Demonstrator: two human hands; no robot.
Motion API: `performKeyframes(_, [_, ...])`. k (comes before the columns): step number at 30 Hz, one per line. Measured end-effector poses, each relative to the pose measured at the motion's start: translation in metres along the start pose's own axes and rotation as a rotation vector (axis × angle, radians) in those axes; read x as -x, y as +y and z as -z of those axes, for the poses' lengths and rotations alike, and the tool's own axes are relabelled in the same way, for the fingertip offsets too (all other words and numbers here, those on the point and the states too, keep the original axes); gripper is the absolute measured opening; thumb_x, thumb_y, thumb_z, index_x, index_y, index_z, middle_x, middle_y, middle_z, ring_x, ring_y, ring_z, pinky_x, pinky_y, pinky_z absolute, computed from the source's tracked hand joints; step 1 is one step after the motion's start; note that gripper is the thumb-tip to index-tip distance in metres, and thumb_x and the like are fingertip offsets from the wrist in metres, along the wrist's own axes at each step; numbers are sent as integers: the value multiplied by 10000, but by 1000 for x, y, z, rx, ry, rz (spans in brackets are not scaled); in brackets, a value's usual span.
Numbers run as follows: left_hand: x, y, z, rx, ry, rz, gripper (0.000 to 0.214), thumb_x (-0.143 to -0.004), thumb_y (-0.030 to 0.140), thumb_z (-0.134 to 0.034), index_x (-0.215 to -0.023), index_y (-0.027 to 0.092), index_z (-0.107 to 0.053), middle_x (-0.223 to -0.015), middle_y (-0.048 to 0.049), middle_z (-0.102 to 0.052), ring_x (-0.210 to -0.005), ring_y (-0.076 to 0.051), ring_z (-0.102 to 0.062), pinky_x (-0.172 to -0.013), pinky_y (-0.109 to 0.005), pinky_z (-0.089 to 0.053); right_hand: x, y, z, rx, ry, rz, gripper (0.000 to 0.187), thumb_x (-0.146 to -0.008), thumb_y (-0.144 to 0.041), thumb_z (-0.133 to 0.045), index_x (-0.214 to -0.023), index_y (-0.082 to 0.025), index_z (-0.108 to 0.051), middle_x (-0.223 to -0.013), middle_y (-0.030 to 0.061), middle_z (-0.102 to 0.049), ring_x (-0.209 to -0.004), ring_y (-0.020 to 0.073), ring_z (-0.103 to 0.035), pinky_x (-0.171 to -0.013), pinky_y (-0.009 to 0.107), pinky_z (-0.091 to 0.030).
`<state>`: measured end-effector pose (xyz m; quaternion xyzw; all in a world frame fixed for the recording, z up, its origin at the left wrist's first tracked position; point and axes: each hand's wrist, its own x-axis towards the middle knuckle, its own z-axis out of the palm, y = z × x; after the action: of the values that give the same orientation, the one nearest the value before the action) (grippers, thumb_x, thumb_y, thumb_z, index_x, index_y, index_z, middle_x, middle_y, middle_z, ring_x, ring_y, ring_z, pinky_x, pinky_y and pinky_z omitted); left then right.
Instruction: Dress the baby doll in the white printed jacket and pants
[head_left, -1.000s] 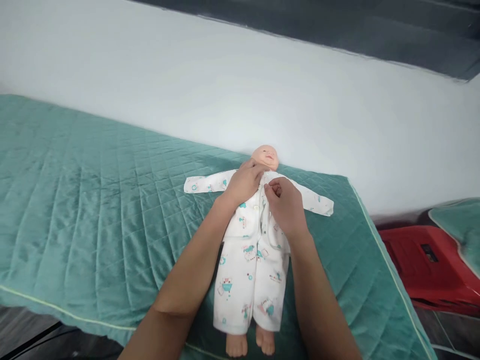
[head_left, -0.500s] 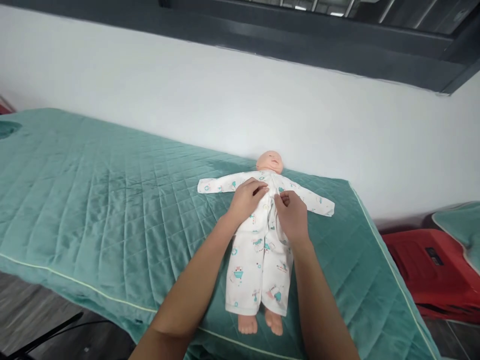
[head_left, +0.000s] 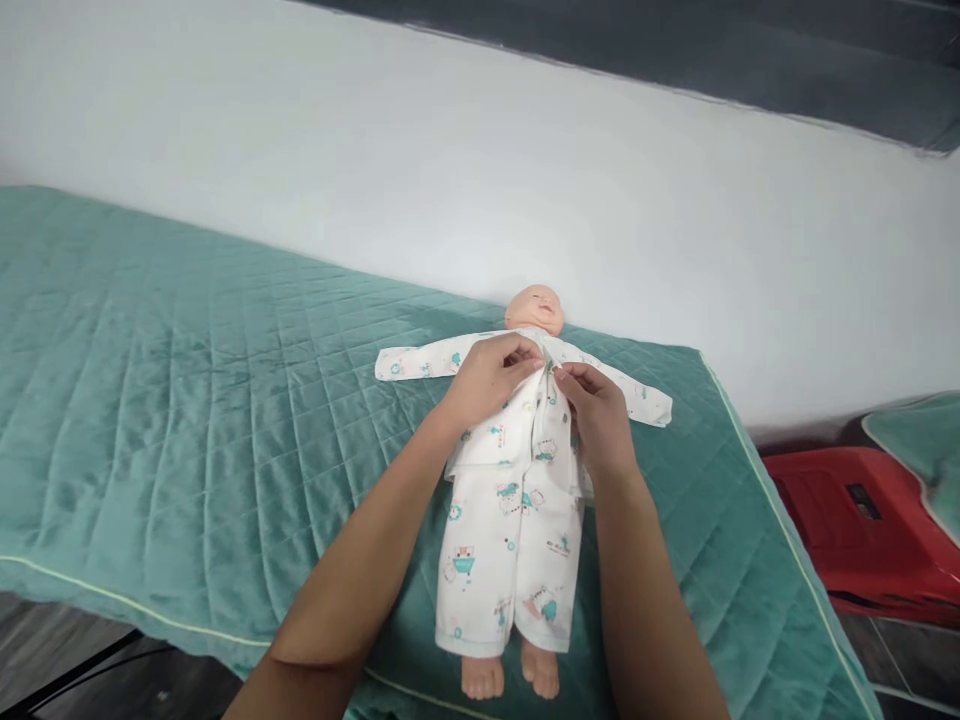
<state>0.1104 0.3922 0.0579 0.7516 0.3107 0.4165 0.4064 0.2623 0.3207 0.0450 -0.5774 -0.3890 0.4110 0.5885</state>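
Note:
A baby doll (head_left: 534, 308) lies on its back on a teal quilted mattress (head_left: 187, 400), its head toward the wall. It wears a white printed jacket (head_left: 517, 420) and matching trousers (head_left: 510, 560); bare feet stick out at the near edge. My left hand (head_left: 487, 380) pinches the jacket's left front edge at the chest. My right hand (head_left: 596, 415) pinches the right front edge beside it. Both hands meet at the jacket's middle seam just below the doll's neck.
A white wall (head_left: 450, 180) runs behind the mattress with a dark window frame (head_left: 750, 60) above. A red plastic object (head_left: 855, 520) stands on the floor to the right, next to another teal cushion (head_left: 919, 445). Dark floor shows at the lower left.
Both hands stayed on the doll's chest, now pinching the two jacket fronts together closer to the neck. The camera tilted up, then back down.

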Motion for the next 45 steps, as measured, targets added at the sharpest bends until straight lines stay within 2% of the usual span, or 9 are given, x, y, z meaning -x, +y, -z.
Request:
performKeyframes(3, [-1, 6, -1, 46, -1, 31, 166, -881, 307, -574, -830, 166, -646, -789, -5, -647, -731, -129, -557, -698, -258, -412, 0, 1, 0, -84, -20, 24, 267, -756, -461, -732, -854, -223, -664, -650, -43, -551, -489, 77, -387, -441, 226, -309])
performKeyframes(6, [-1, 6, -1, 28, -72, 71, 152, -868, 282, -580, -812, 164, -656, -792, -8, -657, -733, -130, -557, -696, -258, -409, 0, 4, -1, -81, -11, 11, 285, -749, -470, -742, -884, -225, -687, -716, -19, -615, -550, 99, -465, -484, 235, -357])
performKeyframes(13, [-1, -5, 10, 99, -187, 166, 212, -854, 365, -620, -880, 166, -691, -753, -2, -619, -685, -116, -524, -636, -247, -383, -3, 9, 1, -47, -82, 5, 288, -732, -420, -770, -923, -207, -732, -750, -8, -636, -622, 107, -504, -555, 240, -384])
performKeyframes(17, [0, -5, 8, 108, -169, 209, 200, -824, 358, -652, -841, 161, -680, -780, -18, -657, -695, -121, -559, -637, -251, -401, -4, 8, -1, -36, -87, 41, 283, -723, -395, -772, -922, -198, -727, -796, 1, -648, -691, 118, -550, -628, 246, -431])
performKeyframes(25, [-1, -6, 6, 177, -127, 204, 173, -774, 312, -693, -844, 172, -620, -792, -7, -652, -723, -118, -591, -646, -239, -434, -1, 5, -4, 141, -119, 76, 354, -764, -399, -697, -1056, -198, -696, -787, -8, -617, -630, 109, -518, -563, 239, -400])
performKeyframes(31, [2, -2, 11, 106, -191, 160, 146, -853, 317, -600, -921, 189, -625, -817, -16, -675, -754, -137, -612, -661, -258, -450, 5, 2, -11, 434, -54, 176, 283, -825, -336, -613, -1076, -221, -680, -757, -28, -624, -618, 117, -518, -644, 272, -426])
performKeyframes(35, [2, 3, 5, 13, -144, 174, 120, -840, 309, -613, -895, 203, -612, -814, -7, -700, -766, -153, -645, -680, -273, -465, 10, 0, -16, 605, -21, 282, 248, -876, -336, -552, -1069, -235, -668, -823, -6, -665, -670, 142, -553, -703, 299, -434])
performKeyframes(39, [2, 8, -4, -50, -35, 215, 67, -787, 217, -626, -848, 203, -600, -781, 6, -696, -724, -146, -640, -659, -269, -460, 10, 1, -17, 647, -13, 294, 250, -879, -297, -527, -1089, -243, -649, -811, -5, -666, -683, 157, -566, -706, 306, -430])
performKeyframes(45, [3, 7, -9, 128, 2, 232, 82, -764, 178, -614, -839, 195, -583, -719, 23, -640, -662, -120, -577, -632, -252, -439, 11, 0, -15, 556, -17, 229, 269, -844, -307, -578, -1100, -249, -639, -749, -24, -652, -632, 149, -551, -676, 296, -439])
